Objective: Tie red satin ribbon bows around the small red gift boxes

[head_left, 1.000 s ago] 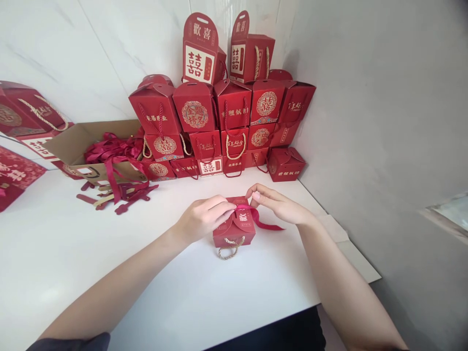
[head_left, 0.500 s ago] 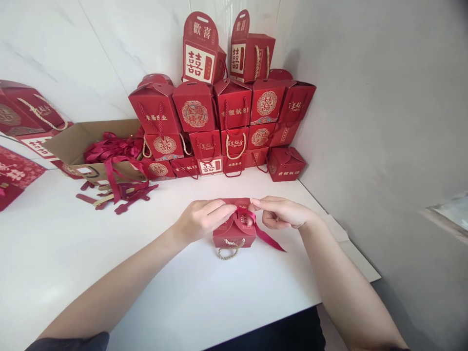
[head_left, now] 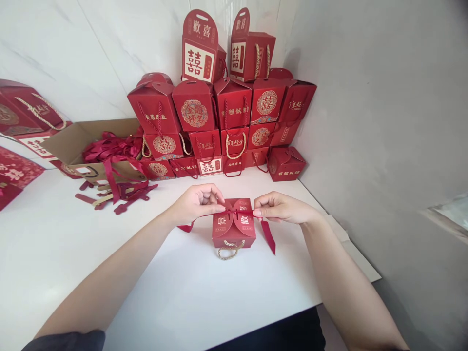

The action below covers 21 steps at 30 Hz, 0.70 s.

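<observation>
A small red gift box [head_left: 234,234] with its top flaps folded together stands on the white table. A beige rope handle [head_left: 228,252] hangs from its near side. Across the top runs a dark red ribbon [head_left: 269,238], threaded through slots in the flaps and crossed at the middle. My left hand [head_left: 203,201] pinches one side of the ribbon just left of the box, with that tail trailing further left. My right hand [head_left: 276,207] pinches the other side at the box's right edge, its tail hanging down to the table.
Stacked red gift boxes [head_left: 193,109] line the tiled wall at the back. A brown carton [head_left: 69,146] full of ribbon stands back left, with loose strips [head_left: 127,197] before it. More red boxes [head_left: 31,109] are at far left. A grey wall rises on the right.
My hands have moved apart, and the ribbon is now drawn out to both sides across the box top. Earlier both hands were at the flaps. The box stays in place.
</observation>
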{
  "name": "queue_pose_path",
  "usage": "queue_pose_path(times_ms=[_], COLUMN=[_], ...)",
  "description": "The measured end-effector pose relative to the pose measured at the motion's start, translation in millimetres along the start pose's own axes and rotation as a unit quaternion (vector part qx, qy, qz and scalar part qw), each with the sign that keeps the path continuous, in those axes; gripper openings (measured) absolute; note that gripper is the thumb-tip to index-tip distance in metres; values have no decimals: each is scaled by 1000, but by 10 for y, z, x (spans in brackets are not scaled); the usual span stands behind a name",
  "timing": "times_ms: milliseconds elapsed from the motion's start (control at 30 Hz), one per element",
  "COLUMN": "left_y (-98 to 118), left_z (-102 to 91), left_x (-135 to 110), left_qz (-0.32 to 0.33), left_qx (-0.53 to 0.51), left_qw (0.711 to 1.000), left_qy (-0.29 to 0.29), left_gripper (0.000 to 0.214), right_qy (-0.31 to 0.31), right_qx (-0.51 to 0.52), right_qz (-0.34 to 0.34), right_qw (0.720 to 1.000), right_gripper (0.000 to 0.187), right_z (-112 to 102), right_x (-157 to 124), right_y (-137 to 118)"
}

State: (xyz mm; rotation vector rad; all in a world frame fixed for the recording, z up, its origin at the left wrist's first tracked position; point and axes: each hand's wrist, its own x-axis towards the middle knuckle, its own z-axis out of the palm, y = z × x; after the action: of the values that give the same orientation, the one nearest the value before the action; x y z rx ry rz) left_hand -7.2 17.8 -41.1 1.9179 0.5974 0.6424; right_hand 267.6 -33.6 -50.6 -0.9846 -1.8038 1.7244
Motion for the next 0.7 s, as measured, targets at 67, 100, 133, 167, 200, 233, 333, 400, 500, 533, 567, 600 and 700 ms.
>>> queue_pose_path(times_ms=[67,100,133,167,200,233,333,400,500,533,567,600,700], left_y=[-38,-50,-55,-54,-46,-31,35,80,120,125,126,125,119], left_z=[-49,-63,-72,-76,-80,-84,-110,-140,-186,-199,-210,-221,-247], left_x=[4,5,6,6,6,4,-9,-22,-32,-32,-31,-29,-26], left_qz=[-18,-27,-37,-50,-67,-87,-157,-190,-217,-221,-227,-234,-260], left_qx=[-25,-32,-35,-35,-32,-25,26,70,90,79,61,39,-36], left_qw=[999,999,998,998,997,995,986,977,966,965,964,963,953], left_qy=[-24,-30,-33,-33,-30,-28,-42,-69,-111,-119,-124,-128,-154], left_gripper=[18,20,21,24,26,28,31,31,36,36,36,35,32], right_qy=[11,18,24,26,26,25,39,47,19,12,9,11,14], right_qx=[-17,-25,-33,-40,-46,-52,-71,-74,-61,-55,-49,-41,2], right_qz=[5,8,10,10,9,5,-15,-17,-5,-6,-11,-18,-32], right_qw=[1000,999,999,999,999,998,997,996,998,998,999,999,999], right_gripper=[33,33,33,33,33,32,31,31,31,31,31,30,30], right_z=[-22,-33,-44,-54,-64,-71,-79,-67,-24,-5,15,35,84], right_x=[-12,-12,-11,-9,-7,-6,-12,-15,-5,3,12,20,33], right_y=[7,15,24,32,38,42,38,27,11,6,1,-3,-12])
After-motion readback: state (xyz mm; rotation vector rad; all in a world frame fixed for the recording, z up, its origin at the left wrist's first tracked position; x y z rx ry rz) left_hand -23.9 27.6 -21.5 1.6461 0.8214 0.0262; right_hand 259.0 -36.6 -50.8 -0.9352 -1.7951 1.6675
